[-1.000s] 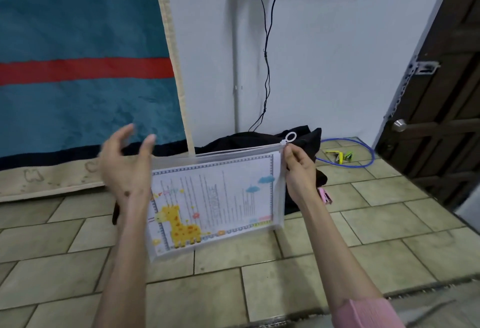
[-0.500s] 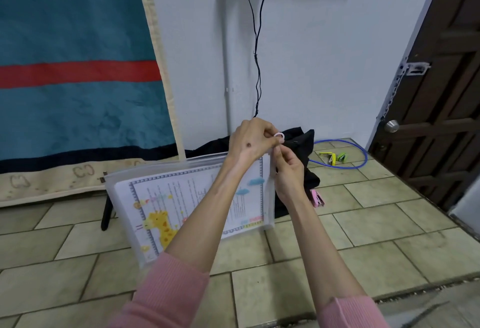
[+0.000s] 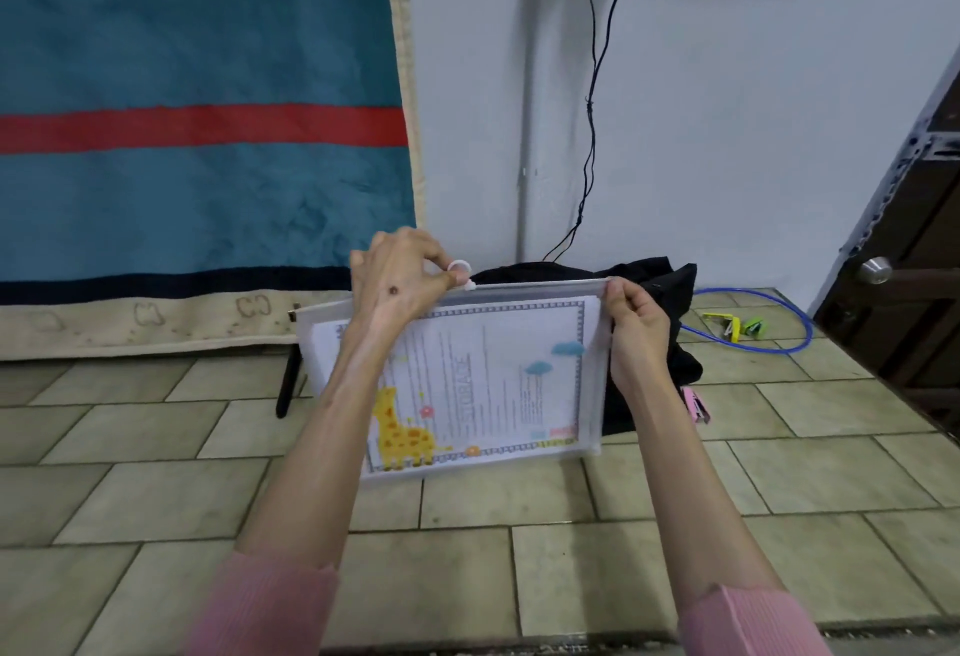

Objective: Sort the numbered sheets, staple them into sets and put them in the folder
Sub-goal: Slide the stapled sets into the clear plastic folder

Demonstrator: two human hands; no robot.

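Note:
A clear zip folder (image 3: 589,374) is held up in the air in front of me, over the tiled floor. Inside it shows a printed sheet (image 3: 498,385) with a yellow giraffe and blue clouds. My left hand (image 3: 400,276) pinches the white ring zip pull (image 3: 460,270) on the folder's top edge, near its middle. The folder's top right corner is gripped by my right hand (image 3: 631,322).
A black bag (image 3: 654,281) lies on the floor behind the folder. A pink stapler (image 3: 696,406) sits beside it, and yellow and green staplers (image 3: 727,325) lie inside a blue cable loop (image 3: 779,338). A blanket (image 3: 197,125) hangs at left, a door (image 3: 914,260) at right.
My left hand came across from the folder's left side to the zip pull at the right corner, then drew the pull leftward along the top edge. My right hand kept the corner.

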